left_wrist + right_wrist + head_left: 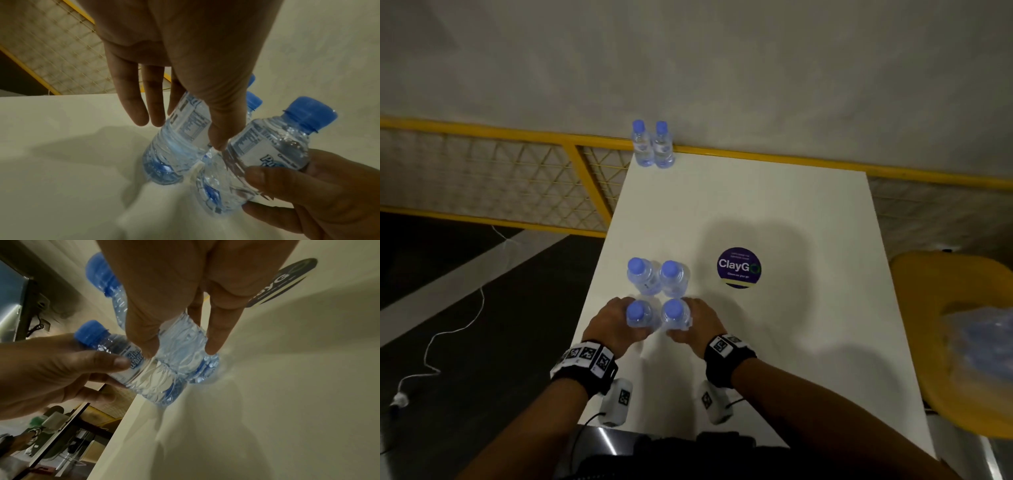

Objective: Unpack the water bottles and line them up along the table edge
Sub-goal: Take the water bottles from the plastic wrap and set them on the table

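Observation:
Several small clear water bottles with blue caps stand on the white table (756, 205). Four form a square cluster by the table's left edge. My left hand (613, 323) grips the near-left bottle (639, 317), thumb on one side and fingers on the other (179, 142). My right hand (700, 322) grips the near-right bottle (675, 313) the same way (185, 344). The two held bottles touch at their bases. The cluster's far pair (642, 275) (674, 277) stands free. Two more bottles (642, 144) (662, 145) stand side by side at the far-left corner.
A round purple ClayGo sticker (739, 267) lies on the table to the right of the cluster. A yellow chair (935, 294) on the right carries crumpled plastic wrap (983, 339). A yellow mesh railing (517, 171) runs behind. A white cable (448, 335) lies on the dark floor.

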